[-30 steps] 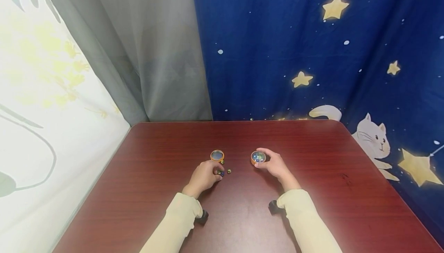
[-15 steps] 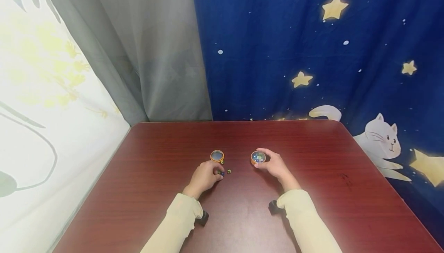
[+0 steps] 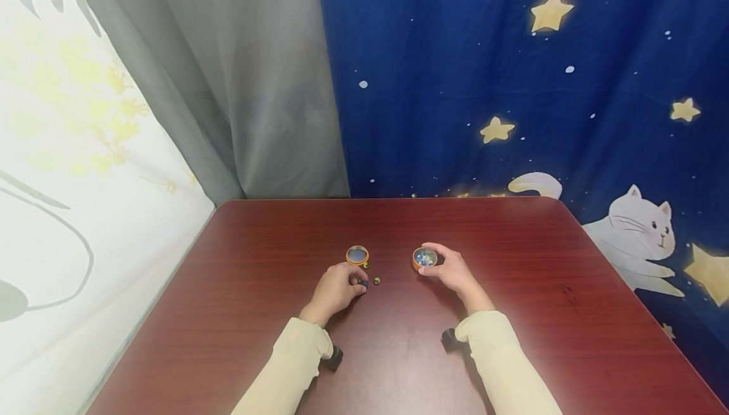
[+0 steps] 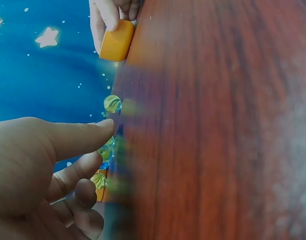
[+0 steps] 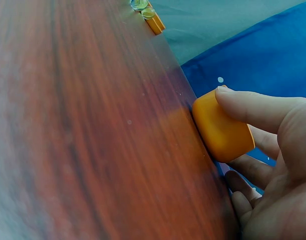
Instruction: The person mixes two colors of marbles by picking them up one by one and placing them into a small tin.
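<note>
My left hand [image 3: 336, 288] is low over the table, thumb and index finger curled around a few glass marbles [image 3: 364, 284], green and blue. In the left wrist view these marbles [image 4: 106, 152] show between the thumb and the index fingertip. One yellow-green marble [image 3: 376, 281] lies just right of the fingertips. Another [image 3: 366, 266] is by the rim of a round orange lid-like dish [image 3: 357, 255] with a grey inside. My right hand [image 3: 452, 269] grips a small round orange cup [image 5: 220, 130] by its sides, upright on the table, with several marbles [image 3: 424, 257] inside.
The reddish-brown wooden table [image 3: 256, 238] runs back to a grey curtain [image 3: 279, 117] and a blue star-patterned curtain [image 3: 433, 86]. A dark wrist device [image 3: 333, 358] shows below the left sleeve, another [image 3: 450, 340] at the right sleeve.
The left thumb and index finger have drawn slightly closer around the marbles, which show less between them. The right hand and the orange cup stay in place.
</note>
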The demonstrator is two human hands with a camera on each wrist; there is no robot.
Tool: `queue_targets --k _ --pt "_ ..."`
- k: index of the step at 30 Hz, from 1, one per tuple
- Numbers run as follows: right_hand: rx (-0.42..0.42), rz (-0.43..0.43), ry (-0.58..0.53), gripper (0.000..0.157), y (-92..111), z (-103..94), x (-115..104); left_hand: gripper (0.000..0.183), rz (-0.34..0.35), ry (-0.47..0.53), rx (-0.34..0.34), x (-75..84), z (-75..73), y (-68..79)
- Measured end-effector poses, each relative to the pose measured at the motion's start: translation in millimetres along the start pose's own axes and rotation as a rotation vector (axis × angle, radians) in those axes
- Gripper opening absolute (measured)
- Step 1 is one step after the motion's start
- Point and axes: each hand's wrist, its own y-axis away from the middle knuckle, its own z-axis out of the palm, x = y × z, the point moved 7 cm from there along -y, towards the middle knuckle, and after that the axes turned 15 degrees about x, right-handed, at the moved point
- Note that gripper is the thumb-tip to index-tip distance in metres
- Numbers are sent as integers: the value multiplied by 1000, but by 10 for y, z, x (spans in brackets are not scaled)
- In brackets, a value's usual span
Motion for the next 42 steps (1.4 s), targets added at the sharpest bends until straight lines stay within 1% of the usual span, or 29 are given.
queue_targets --k 7,9,13,18,21,31,38,42 --pt "-8 -10 -2 62 2 -16 -8 15 -1 15 7 21 8 -30" --pt "-8 -2 -3 62 0 -18 0 15 -2 25 8 35 6 -40" --pt "-9 5 -1 62 -5 -21 6 15 -22 45 3 64 25 -79" --pt "-9 1 -5 62 -4 -29 1 15 -49 90 15 140 47 -144" --pt "-9 3 -5 62 -3 -29 6 16 -55 117 26 204 48 -172" --pt "-8 18 -11 62 -18 -30 17 14 -48 177 61 362 73 -260" --pt "-14 17 -14 61 -30 -20 3 14 -99 243 51 417 167 -305" --pt "-15 27 -18 60 -22 -8 -8 14 -125 255 62 447 226 -324"
